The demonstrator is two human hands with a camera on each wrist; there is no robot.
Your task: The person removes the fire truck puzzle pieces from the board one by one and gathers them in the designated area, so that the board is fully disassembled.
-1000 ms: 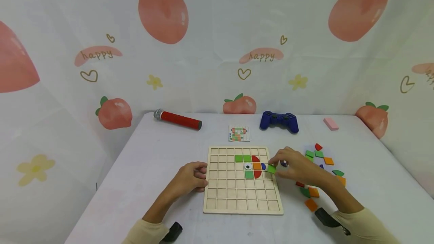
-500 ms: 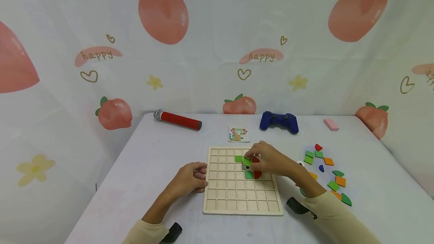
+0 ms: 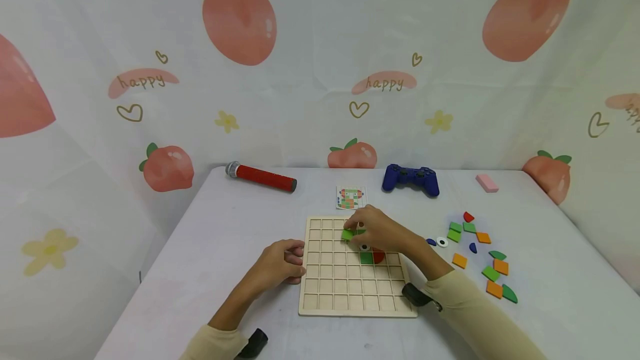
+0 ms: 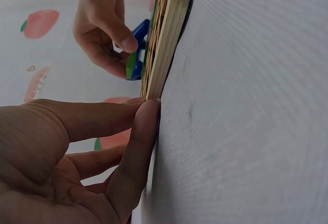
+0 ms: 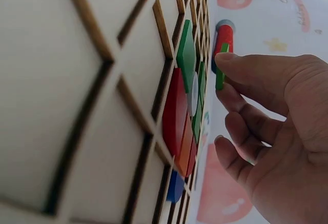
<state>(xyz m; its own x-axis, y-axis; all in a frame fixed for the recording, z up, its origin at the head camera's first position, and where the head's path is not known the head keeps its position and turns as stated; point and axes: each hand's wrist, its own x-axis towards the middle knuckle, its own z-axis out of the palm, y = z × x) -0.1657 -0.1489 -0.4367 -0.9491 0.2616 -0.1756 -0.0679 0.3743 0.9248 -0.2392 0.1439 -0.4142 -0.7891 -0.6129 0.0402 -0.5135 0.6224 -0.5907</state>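
My right hand [image 3: 377, 231] pinches a light green square tile [image 3: 347, 235] between thumb and index finger. In the right wrist view the tile [image 5: 222, 70] stands on edge, a little off the board's surface. My left hand [image 3: 277, 261] grips the left edge of the wooden grid board [image 3: 330, 288]; thumb and finger meet on its rim in the left wrist view. Set in the board's cells are a round eye tile [image 3: 365, 247], a darker green square [image 3: 366, 258], red curved tiles [image 5: 175, 116], and orange and blue [image 5: 175, 187] ones. The right hand partly covers these.
Loose orange, green, red and blue tiles [image 3: 460, 261] lie right of the board. Behind it is a printed pattern card [image 3: 351, 198]. At the back are a red microphone [image 3: 265, 177], a blue game controller [image 3: 410, 180] and a pink block [image 3: 486, 183].
The right hand has moved left across the board with the green tile, from its right edge to above the upper middle. My left hand keeps its place on the board's edge.
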